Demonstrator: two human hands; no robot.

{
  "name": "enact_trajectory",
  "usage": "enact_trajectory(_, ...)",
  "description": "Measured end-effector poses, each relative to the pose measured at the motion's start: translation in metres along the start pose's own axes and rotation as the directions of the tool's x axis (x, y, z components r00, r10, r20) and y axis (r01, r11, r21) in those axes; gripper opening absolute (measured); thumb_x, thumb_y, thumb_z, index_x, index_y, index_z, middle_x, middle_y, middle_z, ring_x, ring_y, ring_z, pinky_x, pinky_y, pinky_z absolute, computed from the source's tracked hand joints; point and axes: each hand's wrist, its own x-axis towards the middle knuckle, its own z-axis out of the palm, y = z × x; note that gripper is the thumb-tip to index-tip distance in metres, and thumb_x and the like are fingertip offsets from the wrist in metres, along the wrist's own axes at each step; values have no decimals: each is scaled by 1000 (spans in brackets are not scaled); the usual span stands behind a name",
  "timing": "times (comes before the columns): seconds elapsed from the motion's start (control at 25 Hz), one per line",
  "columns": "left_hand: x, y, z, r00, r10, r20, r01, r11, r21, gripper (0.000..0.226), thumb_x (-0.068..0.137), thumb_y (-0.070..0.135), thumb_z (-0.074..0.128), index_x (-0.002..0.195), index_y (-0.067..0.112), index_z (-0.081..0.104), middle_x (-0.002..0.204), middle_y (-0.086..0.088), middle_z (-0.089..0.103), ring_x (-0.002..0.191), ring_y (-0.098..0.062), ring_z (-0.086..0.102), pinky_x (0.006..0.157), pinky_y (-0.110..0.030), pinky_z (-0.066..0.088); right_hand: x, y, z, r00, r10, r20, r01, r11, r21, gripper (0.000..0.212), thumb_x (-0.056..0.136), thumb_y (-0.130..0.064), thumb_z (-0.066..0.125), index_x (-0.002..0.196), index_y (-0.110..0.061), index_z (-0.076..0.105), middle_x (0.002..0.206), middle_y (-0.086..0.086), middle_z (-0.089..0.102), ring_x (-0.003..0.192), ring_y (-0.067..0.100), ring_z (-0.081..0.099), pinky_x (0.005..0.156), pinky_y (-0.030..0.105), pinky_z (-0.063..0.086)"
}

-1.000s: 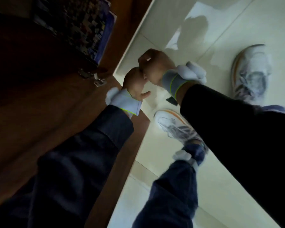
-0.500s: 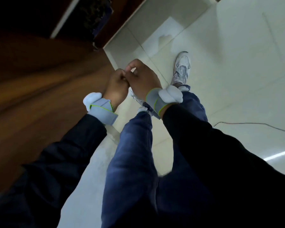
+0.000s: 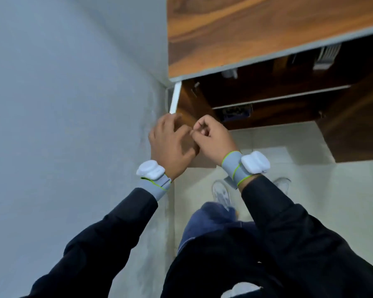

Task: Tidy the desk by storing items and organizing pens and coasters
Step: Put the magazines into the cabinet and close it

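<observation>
One: None of the pens or coasters showed in your view at that moment, so I cannot say where they lay. Only a bare stretch of the desk (image 3: 256, 29) top was in sight, up at the right.

Two: Agreed. Under that top you had an open shelf (image 3: 280, 97), with a dark flat object (image 3: 235, 114) on the level below it, too blurred to name.

One: Your left hand (image 3: 171, 147) and right hand (image 3: 213, 143) met in front of you, below the desk edge, fingertips touching. The right hand's fingers were curled in toward the palm, and the left's bent across to them.

Two: Whether you pinched something small between them, I cannot tell. Nothing showed in either grip.

One: As for the pens, I'd have judged them light, stiff and apt to roll. Mid-barrel between thumb and two fingers would have suited, or several gathered in one fist.

Two: Coasters were likely thin and flat, awkward to lift straight off wood. Sliding one to the desk edge and taking it by the rim seemed the safer way.

One: Around you were a grey wristband (image 3: 235, 166) with a white pod on each wrist, a blue-grey wall (image 3: 63, 104) close on your left, pale floor tiles (image 3: 299, 179), and a white shoe (image 3: 221, 193) beneath.
</observation>
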Motion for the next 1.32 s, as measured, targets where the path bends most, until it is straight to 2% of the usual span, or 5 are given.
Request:
enact_trajectory(0.2,-28,-39,26,824,-426,374,560,712,-424,50,85,34,67,126,23,40,101,6,57,89,-24,61,60,-26,38,1,-15,51,996,75,41,-75,997,13,11,82,-23,65,79,-31,58,77,-14,62,80,16,62,86,41,52)
enact_trajectory(0.32,-26,-34,39,870,-301,389,429,851,-302,29,86,33,53,108,21,39,69,8,49,59,-18,51,47,-27,28,-10,-4,52,993,114,44,-112,993,-43,22,82,-12,64,84,-31,53,84,-4,61,81,20,59,90,49,50)
enact_trajectory(0.52,-28,12,50,843,-44,537,247,917,-312,61,67,63,58,103,20,35,79,-1,55,68,-26,54,51,-32,36,-34,14,4,986,102,-133,-140,940,-312,22,83,-13,59,77,-31,47,79,-6,56,68,17,51,75,38,49)
enact_trajectory(0.76,32,88,66,763,128,634,102,944,-314,44,83,38,61,110,20,31,83,-1,58,64,-21,55,51,-30,37,-50,15,-100,934,114,-339,-276,832,-481,7,83,-22,57,81,-29,57,66,-10,58,64,12,54,65,30,45)
enact_trajectory(1.32,192,223,64,706,-137,695,440,854,-279,44,98,13,49,135,-3,34,131,-22,51,118,-35,52,92,-38,43,22,11,-263,964,88,-252,-219,801,-556,5,80,-25,54,79,-29,57,71,-11,59,73,16,58,63,29,44)
